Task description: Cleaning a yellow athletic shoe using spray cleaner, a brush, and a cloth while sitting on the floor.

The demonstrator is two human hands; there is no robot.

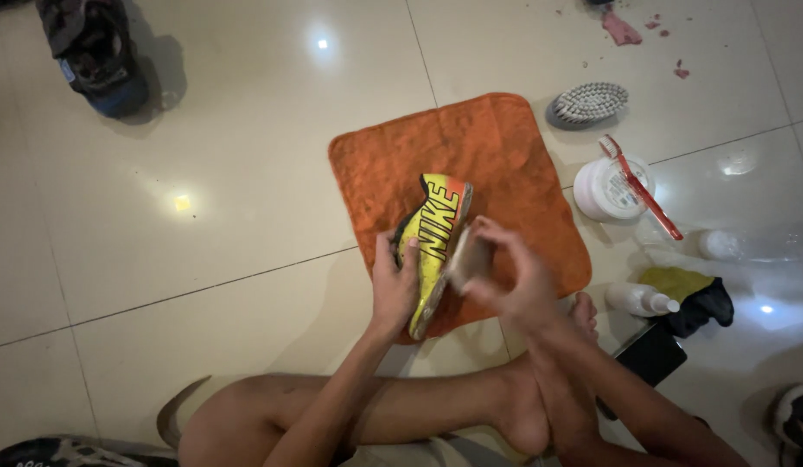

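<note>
A person seated cross-legged on a glossy tiled floor (pixel 246 173) holds a yellow football shoe (pixel 434 246) tilted on its side over an orange towel (pixel 505 164) spread flat on the tiles. The left hand (pixel 393 290) is wrapped around the shoe near its heel end, steadying it. The right hand (pixel 505 277) pinches a small pale sponge (pixel 469 257) between fingers and thumb, pressed against the shoe's side. Just beyond the towel's far right corner lies a grey scrubbing brush (pixel 587 104), bristles up. Beside the towel's right edge stands a white tub (pixel 605 192) with a red toothbrush (pixel 641 186) laid across its lid. Nearer the person, a small white bottle (pixel 641 300) lies by a yellow cloth (pixel 674 281) and a dark phone (pixel 652 355). Another shoe (pixel 95 52) sits well apart at the far left.
</note>
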